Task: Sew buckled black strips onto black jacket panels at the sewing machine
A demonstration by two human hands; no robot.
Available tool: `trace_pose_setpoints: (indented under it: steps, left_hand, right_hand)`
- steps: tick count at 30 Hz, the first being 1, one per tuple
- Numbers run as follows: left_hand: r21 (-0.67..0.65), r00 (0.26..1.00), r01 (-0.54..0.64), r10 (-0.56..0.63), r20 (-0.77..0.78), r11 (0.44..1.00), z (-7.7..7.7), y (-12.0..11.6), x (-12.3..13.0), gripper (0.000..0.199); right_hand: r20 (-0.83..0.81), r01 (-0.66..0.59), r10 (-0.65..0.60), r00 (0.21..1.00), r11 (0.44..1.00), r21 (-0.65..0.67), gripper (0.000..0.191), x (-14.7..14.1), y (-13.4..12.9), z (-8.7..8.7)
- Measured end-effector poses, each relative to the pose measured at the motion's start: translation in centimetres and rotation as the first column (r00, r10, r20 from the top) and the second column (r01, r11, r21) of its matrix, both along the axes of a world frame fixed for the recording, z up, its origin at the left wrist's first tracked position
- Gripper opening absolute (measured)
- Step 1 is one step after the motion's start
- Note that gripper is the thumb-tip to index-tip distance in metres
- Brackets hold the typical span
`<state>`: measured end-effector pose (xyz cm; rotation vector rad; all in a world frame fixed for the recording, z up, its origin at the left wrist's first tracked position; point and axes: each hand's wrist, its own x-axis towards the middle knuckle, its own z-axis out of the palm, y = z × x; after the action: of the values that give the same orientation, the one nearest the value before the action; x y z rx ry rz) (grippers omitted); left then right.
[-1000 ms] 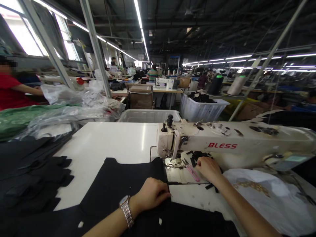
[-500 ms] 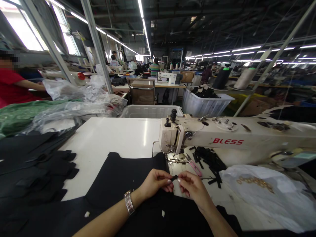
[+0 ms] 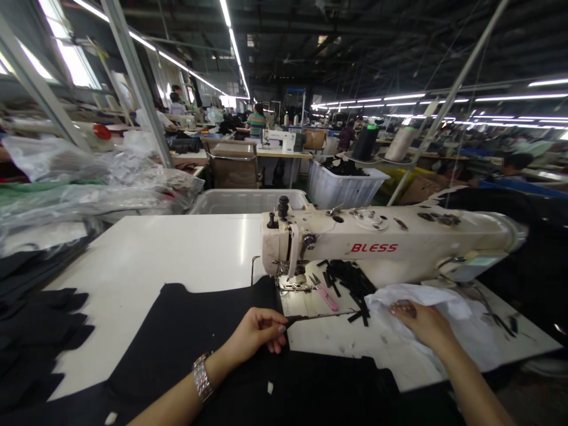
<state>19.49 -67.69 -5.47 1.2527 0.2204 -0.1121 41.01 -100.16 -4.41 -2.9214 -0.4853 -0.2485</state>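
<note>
My left hand (image 3: 256, 335) rests at the edge of a black fabric panel (image 3: 190, 331) and pinches a long, thin black strip (image 3: 319, 316) that reaches right across the sewing machine's white bed. My right hand (image 3: 419, 322) lies on a crumpled white plastic bag (image 3: 461, 319), its fingers curled against the plastic. Between my hands, beside the presser foot, lie pink-handled thread snips (image 3: 326, 297) and a loose heap of short black strips (image 3: 348, 283). A cream "BLESS" industrial sewing machine (image 3: 377, 248) stands over them.
The white worktable (image 3: 146, 254) carries stacked black cut pieces (image 3: 39, 325) at the left. Plastic-wrapped bundles (image 3: 89, 201) lie beyond them. A clear plastic bin (image 3: 248, 202) and a white bin of black scraps (image 3: 341, 190) stand behind the machine, among further sewing stations.
My hands were together over a small black piece and have parted. My right hand moved right onto the bag, and my left now holds a long strip. My head turned slightly right.
</note>
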Motion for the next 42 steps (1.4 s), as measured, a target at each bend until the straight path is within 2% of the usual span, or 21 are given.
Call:
trace_pose_setpoints:
  steps: [6,15,18,20,21,24,26,29,33,38,42]
  left_hand:
    - [0.015,1.000,0.016,-0.016,-0.002,1.000,-0.1,0.1,0.1,0.042]
    - [0.017,1.000,0.014,-0.014,0.000,1.000,0.0,0.2,0.1,0.043]
    - [0.004,1.000,0.019,-0.019,0.008,1.000,0.0,0.2,0.0,0.042]
    - [-0.004,1.000,0.021,-0.021,0.009,1.000,0.0,0.2,0.0,0.041]
    - [-0.008,1.000,0.022,-0.022,0.011,1.000,0.0,0.2,0.0,0.041]
    - [-0.019,0.999,0.025,-0.024,0.026,1.000,-0.1,0.2,0.0,0.040]
    - [-0.029,0.999,0.021,-0.019,0.045,0.999,-0.2,0.2,0.0,0.040]
    - [-0.040,0.997,-0.012,0.015,0.071,0.999,-0.2,0.3,0.0,0.039]
    - [-0.014,0.991,-0.090,0.091,0.094,0.996,0.2,0.4,0.1,0.038]
    - [0.050,0.979,-0.172,0.166,0.115,0.984,0.4,0.5,0.0,0.038]
    - [0.159,0.967,-0.236,0.216,0.136,0.959,0.5,0.4,-0.2,0.034]
  right_hand:
    - [-0.080,0.022,-0.017,0.997,0.998,0.059,0.028,-0.2,1.0,-0.1]
    - [-0.097,0.046,-0.027,0.995,0.979,0.201,0.020,-1.4,1.3,2.0]
    - [-0.099,0.049,-0.022,0.995,0.960,0.275,0.022,-2.7,1.4,2.5]
    - [-0.130,0.028,0.030,0.991,0.907,0.421,0.024,-4.2,2.3,2.6]
    - [-0.159,0.018,0.077,0.984,0.852,0.522,0.025,-5.2,3.0,2.6]
    - [-0.251,0.034,0.259,0.933,0.628,0.778,0.027,-8.4,6.6,2.5]
    - [-0.283,0.041,0.374,0.883,0.539,0.841,0.024,-10.2,9.5,2.4]
    - [-0.262,-0.001,0.503,0.824,0.464,0.886,0.023,-12.0,13.5,2.3]
    - [-0.148,-0.125,0.561,0.815,0.418,0.900,0.021,-13.1,16.7,1.5]
    - [-0.064,-0.221,0.547,0.835,0.439,0.871,0.019,-13.8,17.8,0.2]
    - [-0.058,-0.240,0.545,0.836,0.459,0.855,0.014,-14.0,18.0,-0.2]
